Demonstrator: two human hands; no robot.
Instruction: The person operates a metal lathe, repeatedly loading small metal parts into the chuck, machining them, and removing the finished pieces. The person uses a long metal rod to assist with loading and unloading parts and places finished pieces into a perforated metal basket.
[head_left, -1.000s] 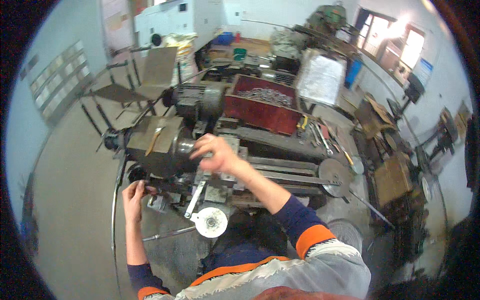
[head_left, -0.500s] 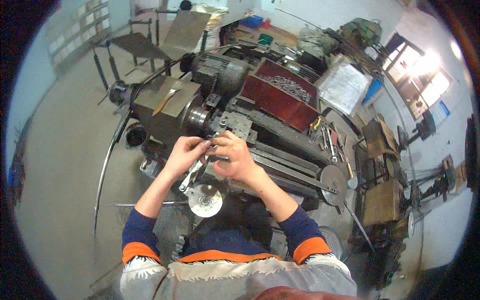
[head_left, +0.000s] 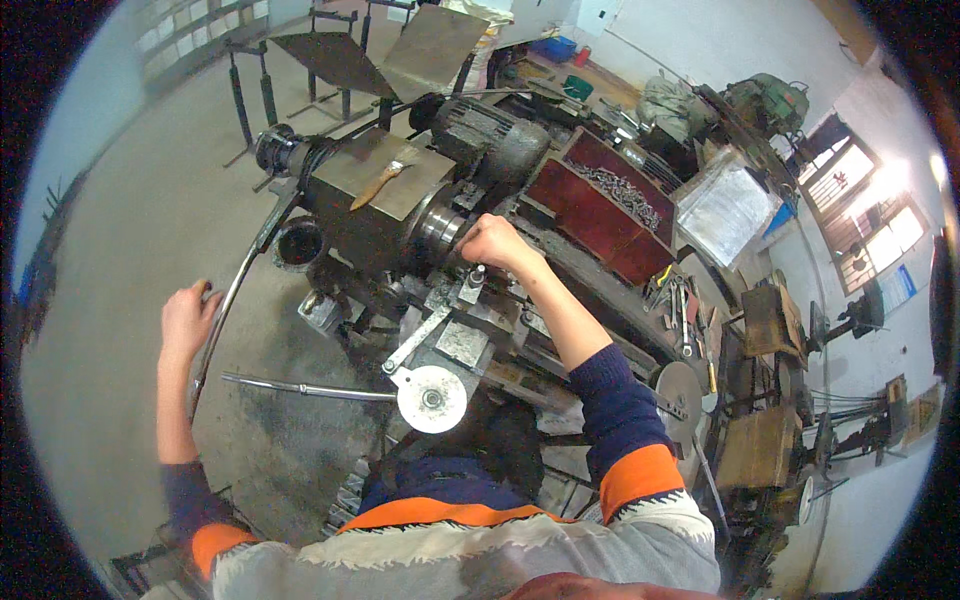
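My right hand (head_left: 493,244) is closed at the front of the lathe's shiny round spindle nose (head_left: 438,228). Whatever its fingers pinch there is hidden. Off to the left, my left hand (head_left: 188,322) is held out beside a long bent metal lever (head_left: 238,280), its fingers loosely curled and apart, with nothing seen in them. Below my right hand sit the tool post bolt (head_left: 477,275) and the cross slide with a flat metal handle (head_left: 418,338). A round pale disc (head_left: 432,398) with a rod handle (head_left: 310,387) is nearest my body.
A wooden-handled brush (head_left: 380,186) lies on the headstock cover (head_left: 340,165). Behind the bed stands a dark red tray (head_left: 600,215) holding many small metal pieces. Wrenches and other hand tools (head_left: 686,315) lie at the right, near a round plate (head_left: 679,391). A motor (head_left: 490,135) sits behind the headstock.
Both hands were together over the tool post. The left has swung out left toward the long lever; the right has moved up to the spindle nose. The view has shifted slightly.
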